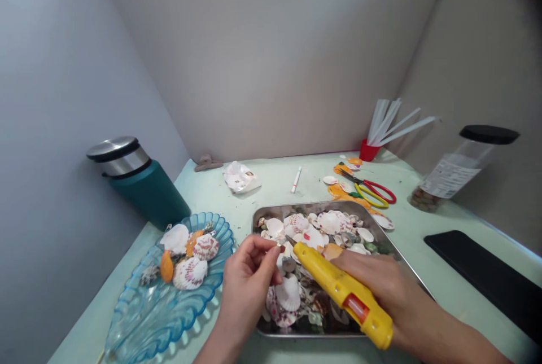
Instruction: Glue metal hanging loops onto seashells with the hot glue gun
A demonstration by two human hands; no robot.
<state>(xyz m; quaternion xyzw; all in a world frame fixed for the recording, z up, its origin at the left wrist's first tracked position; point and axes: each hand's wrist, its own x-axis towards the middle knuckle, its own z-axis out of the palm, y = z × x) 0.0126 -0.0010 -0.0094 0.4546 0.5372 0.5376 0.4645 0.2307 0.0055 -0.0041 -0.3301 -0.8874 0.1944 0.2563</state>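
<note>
A yellow glue gun (pixel 339 285) is in my right hand (pixel 376 279), its nozzle pointing up and left above a metal tray (pixel 322 337) filled with shells. My left hand (pixel 249 273) is closed in a pinch on a tiny dark piece (pixel 282 249) close to the nozzle; what exactly the piece is cannot be made out. White, pinkish and spotted shells (pixel 288 293) lie beneath both hands, partly hidden by them and the gun.
On the left, a blue glass dish (pixel 169 319) holds several shells, beside a teal bottle (pixel 146 189). Behind the tray lie crumpled plastic (pixel 240 178) and a white tube (pixel 296 179). Rightward are scissors (pixel 372 192), a red cup of sticks (pixel 369 151), a jar (pixel 453 175) and a black object (pixel 486 273).
</note>
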